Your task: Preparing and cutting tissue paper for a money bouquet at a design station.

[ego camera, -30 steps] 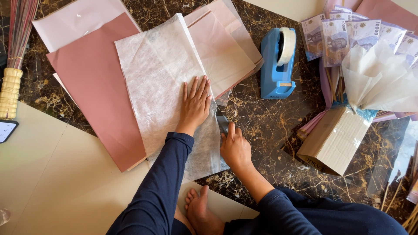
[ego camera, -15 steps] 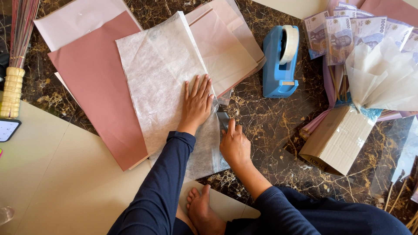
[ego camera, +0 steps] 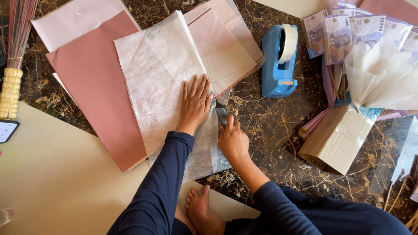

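Note:
My left hand [ego camera: 196, 102] lies flat, fingers spread, on a white fibrous wrapping sheet [ego camera: 156, 78] spread on the floor. My right hand [ego camera: 233, 140] is closed on a small dark cutting tool [ego camera: 221, 115] at that sheet's right edge, just right of my left hand. The tool's tip touches the edge of the sheet; I cannot tell exactly what kind of tool it is. Under the white sheet lies a dusty-pink sheet [ego camera: 93, 87], and paler pink sheets [ego camera: 222, 48] lie behind it.
A blue tape dispenser [ego camera: 278, 61] stands right of the sheets. A bouquet of banknotes [ego camera: 348, 30] with white tissue and a brown paper wrap [ego camera: 337, 137] lies at the right. A broom [ego camera: 15, 56] is at the left, cream boards [ego camera: 56, 174] in front, my bare foot [ego camera: 202, 213] below.
My right hand with the tool has edged slightly forward along the sheet's right edge. My left hand stays pressed on the sheet.

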